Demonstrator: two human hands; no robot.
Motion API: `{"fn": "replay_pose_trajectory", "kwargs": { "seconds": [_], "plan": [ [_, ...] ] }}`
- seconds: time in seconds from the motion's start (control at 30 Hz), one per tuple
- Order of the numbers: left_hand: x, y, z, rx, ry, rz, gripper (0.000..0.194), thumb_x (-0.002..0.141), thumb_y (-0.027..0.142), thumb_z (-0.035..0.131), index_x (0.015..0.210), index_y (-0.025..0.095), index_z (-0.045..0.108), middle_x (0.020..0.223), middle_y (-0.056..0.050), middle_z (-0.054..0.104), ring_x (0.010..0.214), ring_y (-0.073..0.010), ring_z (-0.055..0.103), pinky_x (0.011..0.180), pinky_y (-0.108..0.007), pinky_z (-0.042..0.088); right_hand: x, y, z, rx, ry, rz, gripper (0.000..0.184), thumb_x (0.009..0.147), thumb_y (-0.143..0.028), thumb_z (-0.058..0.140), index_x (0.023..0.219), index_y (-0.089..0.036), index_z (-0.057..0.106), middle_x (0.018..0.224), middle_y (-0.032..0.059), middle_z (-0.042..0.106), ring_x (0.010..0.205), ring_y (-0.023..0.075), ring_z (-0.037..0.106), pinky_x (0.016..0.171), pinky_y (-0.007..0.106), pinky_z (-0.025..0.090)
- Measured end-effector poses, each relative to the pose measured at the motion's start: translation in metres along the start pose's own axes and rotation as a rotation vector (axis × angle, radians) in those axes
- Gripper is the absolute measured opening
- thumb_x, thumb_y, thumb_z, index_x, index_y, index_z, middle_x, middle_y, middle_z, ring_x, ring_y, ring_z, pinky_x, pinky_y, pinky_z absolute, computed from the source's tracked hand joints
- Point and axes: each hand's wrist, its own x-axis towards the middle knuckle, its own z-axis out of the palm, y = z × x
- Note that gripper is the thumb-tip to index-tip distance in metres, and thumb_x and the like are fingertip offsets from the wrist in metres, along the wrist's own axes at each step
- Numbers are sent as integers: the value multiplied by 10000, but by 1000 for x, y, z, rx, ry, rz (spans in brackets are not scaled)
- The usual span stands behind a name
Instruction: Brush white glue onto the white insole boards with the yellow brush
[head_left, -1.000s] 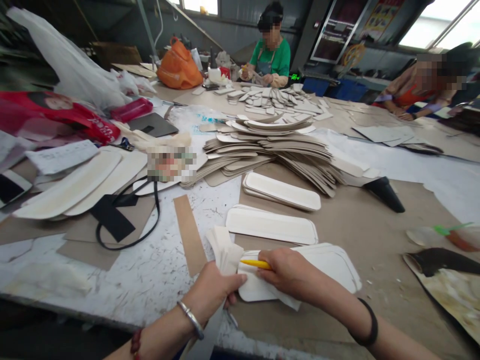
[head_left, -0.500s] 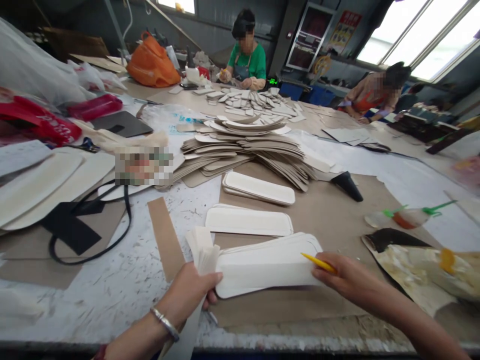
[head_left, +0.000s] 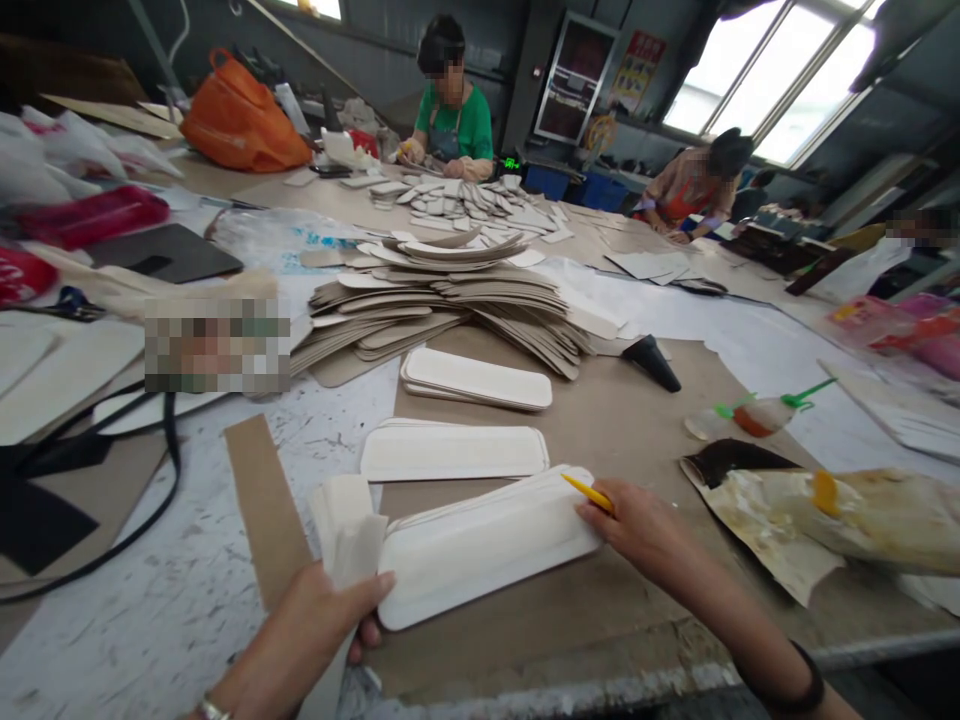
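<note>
My left hand is closed around a bundle of thin off-white strips, which fan out above the thumb and hang below the fist. Its thumb lies at the left end of the nearest stack of long white rounded panels. A slim yellow pointed tool is gripped in my right hand, its tip pointing left over the right end of that stack. The right fingers are at the panel's edge; whether they pinch it cannot be made out. Two smaller stacks of white panels lie just beyond.
Farther back is a large heap of grey-beige panels. To the right are a black cone, a squeeze bottle with green nozzle and a glue-stained wrap. A brown strip lies left. Two people work across the table.
The view has swung to the right, so the table's contents sit farther left. The top panel of the near stack now slants more, its right end higher. Both hands keep their holds.
</note>
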Motion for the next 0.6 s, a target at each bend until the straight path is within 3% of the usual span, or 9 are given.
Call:
{"fn": "replay_pose_trajectory", "kwargs": {
  "seconds": [0.27,0.6],
  "plan": [
    [8,-9,-1,-56,-39,-22,284,547,384,659,427,146,562,342,-23,540,301,-109,431,382,-232,322,2,-8,-5,-55,-41,-8,260,847,-343,391,870,-191,599,918,100,668,855,271,616,651,313,370],
    [3,-4,-1,-119,-51,-38,322,542,402,695,413,142,555,344,-20,536,316,-101,432,380,-219,322,-11,2,-1,-66,50,84,238,885,-273,315,880,-184,535,800,116,677,746,251,641,569,290,348]
  ]
}}
